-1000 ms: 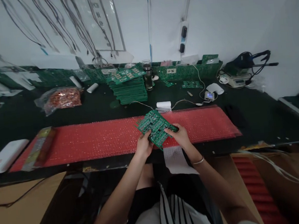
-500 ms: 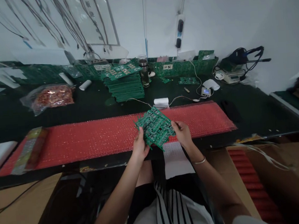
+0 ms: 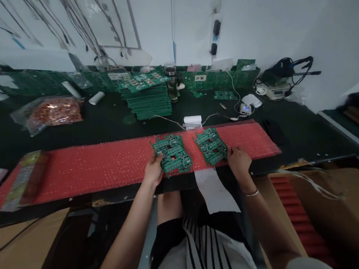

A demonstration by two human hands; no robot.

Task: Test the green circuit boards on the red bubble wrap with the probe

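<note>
Work stands, as far as can be judged, partway: left board piece [image 3: 171, 154] and right board piece [image 3: 211, 147] lie well apart from each other, and neither is let go yet. Toward 11 o'clock, the left hand [image 3: 153, 169] is clamped on the left edge of its piece, thumb on top; toward 1 o'clock, the right hand [image 3: 239, 161] pinches the right edge of the other. Both pieces are over the red bubble sheet [image 3: 107, 168] spread along the near side of the bench [image 3: 104, 132]; whether they touch it I cannot tell. A tall stack of green boards [image 3: 148, 103] stands at 11 o'clock, outside either hand; how much of it is finished cannot be told. As for containers, a clear plastic bag [image 3: 52, 112] between 10 and 11 o'clock holds many small copper-coloured parts, too small to make out singly. At 12 o'clock, beside the stack, an upright bottle [image 3: 172, 89] appears to contain liquid. Below the bench, between 2 and 3 o'clock, a cardboard box [image 3: 267, 204] holds red ribbed material [image 3: 292, 225]; its depth is lost in shadow.
</note>
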